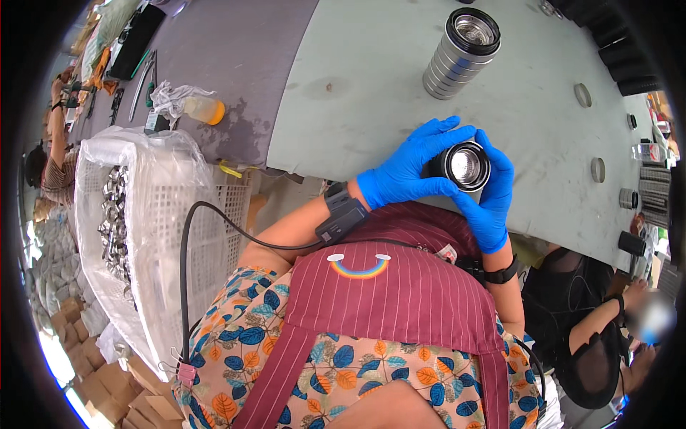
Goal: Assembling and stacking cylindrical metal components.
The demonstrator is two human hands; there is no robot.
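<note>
Both my hands wear blue gloves and meet around a short round part with a black rim and a shiny metal inside, near the table's front edge. My left hand curls around its left side, thumb along the near side. My right hand wraps its right side, fingers over the far edge. The part's opening faces up, and its lower body is hidden by my hands. Beyond them stands a tall stack of silver rings topped by a similar black-rimmed round part.
Loose metal rings lie on the grey-green table, with black cylinders at its right edge. Left are a yellow-orange bottle, a rag and a plastic-lined crate of metal rings. People work at right and far left.
</note>
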